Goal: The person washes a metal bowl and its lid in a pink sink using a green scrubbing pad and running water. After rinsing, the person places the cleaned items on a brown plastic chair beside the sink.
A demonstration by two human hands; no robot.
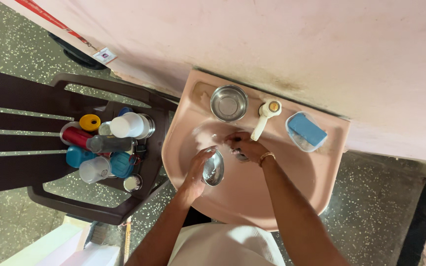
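Steel bowl [214, 168], small and shiny, sits tilted on edge inside the pink washbasin [292, 182], and we see it from above, as the person wearing the camera does. Going from left to right: at far left a dark brown plastic chair [35, 123] carries a crowd of containers on its seat, among them a white cup [126, 124], a red bottle [76, 137], a yellow lid [90, 122] and blue tubs [122, 164]. Next comes our left hand [197, 170], fingers curled around the bowl's left rim and holding it. Just right of the bowl, our right hand [245, 148], wearing a bangle at the wrist, is closed on something dark that we cannot make out, under the white tap [267, 116]. A second steel bowl [229, 103] rests on the far ledge, left of the tap. A blue soap bar [306, 129] lies in a clear dish at the right.
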